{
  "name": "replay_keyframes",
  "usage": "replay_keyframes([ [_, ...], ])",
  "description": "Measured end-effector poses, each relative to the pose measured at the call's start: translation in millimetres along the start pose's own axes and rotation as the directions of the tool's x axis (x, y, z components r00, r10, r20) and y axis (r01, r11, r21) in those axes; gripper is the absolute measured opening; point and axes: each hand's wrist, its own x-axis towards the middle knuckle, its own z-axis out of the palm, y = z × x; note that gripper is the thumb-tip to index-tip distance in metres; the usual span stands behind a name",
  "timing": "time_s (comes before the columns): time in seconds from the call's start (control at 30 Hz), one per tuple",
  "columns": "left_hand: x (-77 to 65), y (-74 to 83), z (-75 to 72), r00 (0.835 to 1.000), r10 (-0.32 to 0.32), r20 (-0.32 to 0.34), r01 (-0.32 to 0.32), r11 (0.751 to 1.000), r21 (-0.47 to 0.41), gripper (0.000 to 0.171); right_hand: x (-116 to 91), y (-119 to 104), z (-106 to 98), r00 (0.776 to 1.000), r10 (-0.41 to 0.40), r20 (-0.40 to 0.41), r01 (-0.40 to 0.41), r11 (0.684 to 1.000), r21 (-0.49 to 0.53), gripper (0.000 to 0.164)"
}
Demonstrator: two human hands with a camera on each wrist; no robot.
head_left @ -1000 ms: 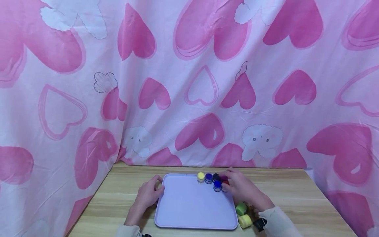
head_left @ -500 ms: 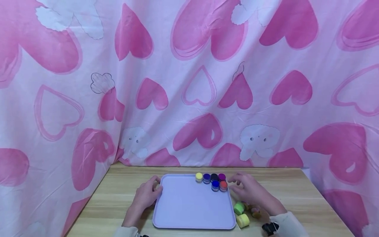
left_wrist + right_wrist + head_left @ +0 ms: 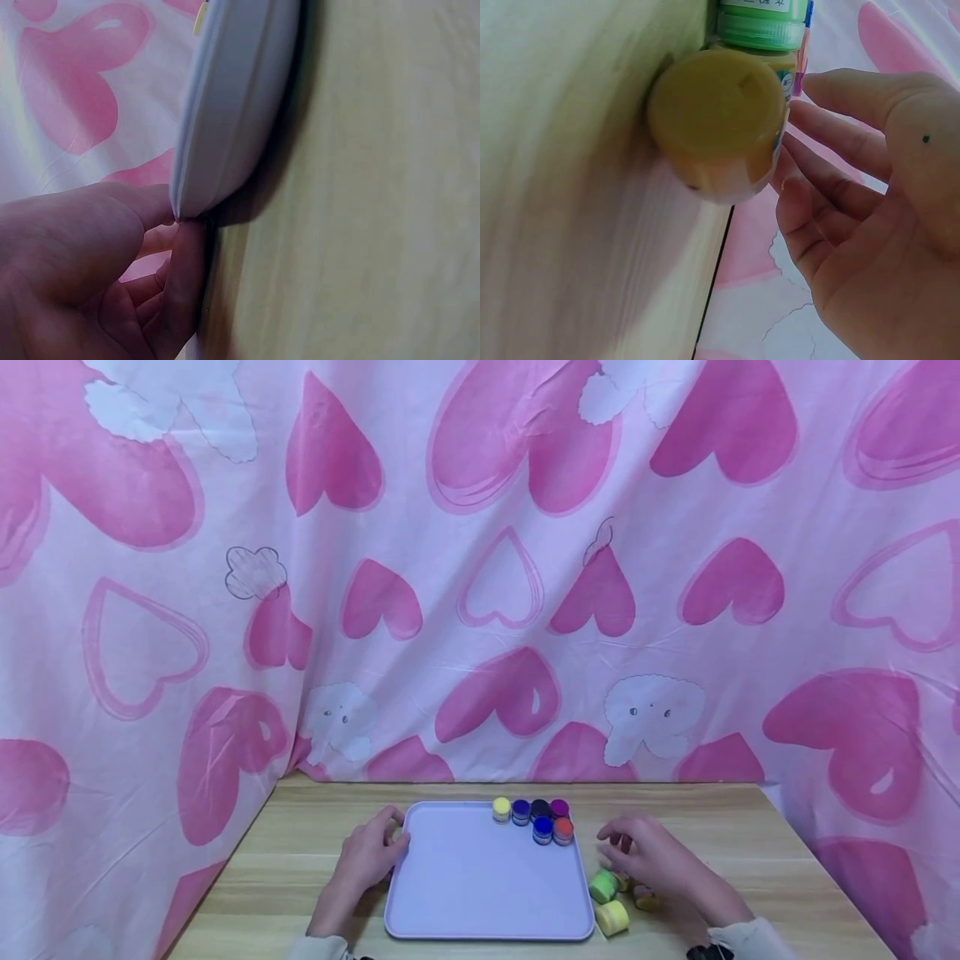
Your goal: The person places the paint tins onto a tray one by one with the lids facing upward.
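On the wood-grain tabletop (image 3: pixel 720 827), a pale lilac tray (image 3: pixel 480 889) lies flat at the near middle of my head view. I log six small jars upright in its far right corner. Back row, left to right: a pale yellow jar (image 3: pixel 501 811), a purple jar (image 3: pixel 521 813), a black jar (image 3: pixel 539 811) and a magenta jar (image 3: pixel 558 808). In front, a blue jar (image 3: pixel 542 832) and an orange-red jar (image 3: pixel 562 832) stand side by side.

The left hand (image 3: pixel 367 856) is at the tray's left side; on the wrist feed I see thumb and finger pinching its rim. The right hand (image 3: pixel 648 853) is over the tabletop, right of the tray, with fingers loosely bent and parted; I see nothing in its hold. Near it a green jar (image 3: pixel 602 887) and a larger yellow jar (image 3: pixel 612 918) lie tipped on their sides, just outside the tray's right edge. A brownish jar (image 3: pixel 646 898) is partly hidden below the hand.

My right wrist feed is blurred: an ochre jar (image 3: pixel 716 112) sits close to the fingertips, but I cannot tell whether they touch it. Behind everything hangs a pink heart-print cloth (image 3: pixel 487 568).
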Motion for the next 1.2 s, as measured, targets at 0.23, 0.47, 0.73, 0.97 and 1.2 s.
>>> replay_keyframes([
  [0.23,-0.5,-0.5,0.2,1.0,0.005,-0.001,-0.004,1.0,0.011,0.021,-10.2,8.0,0.8,1.0,-0.001,0.021,0.0,0.999,0.039,0.02],
  [0.47,-0.1,-0.3,0.9,0.999,0.029,-0.019,-0.028,0.999,0.016,0.019,-16.0,13.1,2.9,0.997,0.06,0.05,-0.064,0.995,0.078,0.019],
  [0.73,-1.6,1.3,-0.6,1.0,-0.004,0.005,0.004,1.0,0.009,0.021,-16.6,16.3,4.7,0.991,0.111,0.073,-0.118,0.988,0.097,0.02],
  [0.97,-1.9,2.0,-1.1,1.0,0.001,0.001,-0.001,1.0,0.006,0.021,-16.0,22.8,5.4,0.996,0.052,0.077,-0.06,0.993,0.1,0.019],
  [1.2,-1.0,0.8,-0.2,1.0,0.01,-0.009,-0.01,1.0,0.023,0.021,-16.9,24.8,5.5,0.998,0.012,0.066,-0.02,0.992,0.125,0.017],
])
